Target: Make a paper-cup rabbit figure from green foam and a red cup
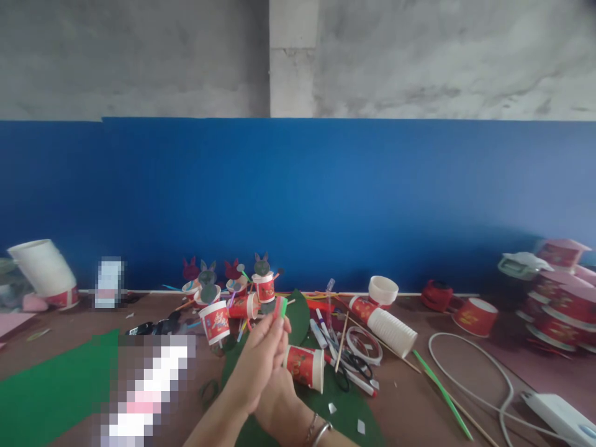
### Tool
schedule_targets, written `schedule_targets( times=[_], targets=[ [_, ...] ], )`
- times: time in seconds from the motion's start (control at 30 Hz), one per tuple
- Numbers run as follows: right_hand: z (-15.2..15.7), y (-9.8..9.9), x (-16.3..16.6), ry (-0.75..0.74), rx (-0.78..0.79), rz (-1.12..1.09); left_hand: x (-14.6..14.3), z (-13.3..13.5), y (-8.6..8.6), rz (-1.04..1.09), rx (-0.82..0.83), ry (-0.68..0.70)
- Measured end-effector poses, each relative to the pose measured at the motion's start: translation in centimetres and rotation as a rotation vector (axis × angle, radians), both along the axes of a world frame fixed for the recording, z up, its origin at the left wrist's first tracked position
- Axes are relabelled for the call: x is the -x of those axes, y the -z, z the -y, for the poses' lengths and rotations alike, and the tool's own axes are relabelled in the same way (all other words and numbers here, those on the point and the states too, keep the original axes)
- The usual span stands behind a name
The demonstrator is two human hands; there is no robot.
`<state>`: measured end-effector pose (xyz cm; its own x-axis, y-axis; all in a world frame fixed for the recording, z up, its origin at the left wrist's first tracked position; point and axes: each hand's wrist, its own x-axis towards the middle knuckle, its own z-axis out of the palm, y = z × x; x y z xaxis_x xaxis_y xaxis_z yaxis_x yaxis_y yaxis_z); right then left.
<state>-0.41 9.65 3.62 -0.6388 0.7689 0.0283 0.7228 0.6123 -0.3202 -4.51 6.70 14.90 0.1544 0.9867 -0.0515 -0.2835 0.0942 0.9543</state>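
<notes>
My left hand point(257, 363) is raised over the table, fingers pressed together in a pinch on a small red and green piece point(280, 307). My right hand point(278, 400), with bracelets at the wrist, lies close under and behind the left hand, so its fingers are hidden. Just right of the hands, a red paper cup point(305, 367) rests on its side on a dark green sheet point(347, 413). Another red cup point(215, 321) stands tilted to the left of my hands.
Cups with animal ears point(263, 282) stand by the blue wall. Markers point(321, 332), scissors point(345, 367), a tape ring point(364, 345), a lying cup stack point(390, 330), a green straw point(442, 392), a white cable point(470, 366) and red cups point(561, 301) lie to the right. A green sheet point(56, 388) lies to the left.
</notes>
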Motion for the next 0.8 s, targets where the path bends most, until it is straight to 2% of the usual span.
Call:
schedule_targets(
  times=[0.1, 0.17, 0.23, 0.3, 0.37, 0.47, 0.57, 0.67, 0.8],
  targets=[
    [0.5, 0.5, -1.0, 0.077, -0.017, 0.123, 1.1, -1.2, 0.1, 0.009, 0.003, -0.079],
    [0.8, 0.5, -1.3, 0.048, -0.065, 0.145, 1.7, -1.7, 0.1, 0.014, 0.011, -0.106],
    [1.1, 0.1, -1.5, 0.004, -0.101, 0.116, 2.1, -2.1, 0.0, 0.016, 0.02, -0.127],
    [1.0, -0.7, -1.7, 0.012, -0.068, -0.018, 2.5, -2.4, -0.1, 0.011, 0.016, -0.152],
    [0.6, -1.9, -2.4, 0.073, 0.079, -0.281, 2.9, -2.7, 0.0, -0.011, 0.001, -0.18],
    [-0.6, -4.4, -4.6, 0.162, 0.495, -0.733, 3.4, -3.1, 0.3, -0.086, -0.018, -0.211],
    [-1.6, -6.9, -7.5, 0.227, 0.767, -0.967, 3.4, -3.4, 0.7, -0.191, -0.007, -0.207],
    [-1.6, -8.5, -9.8, 0.223, 0.83, -1.132, 2.7, -3.2, 1.0, -0.265, -0.011, -0.102],
    [-0.7, -9.2, -10.6, 0.176, 0.877, -1.211, 1.8, -2.8, 1.2, -0.324, -0.165, 0.035]
  ],
)
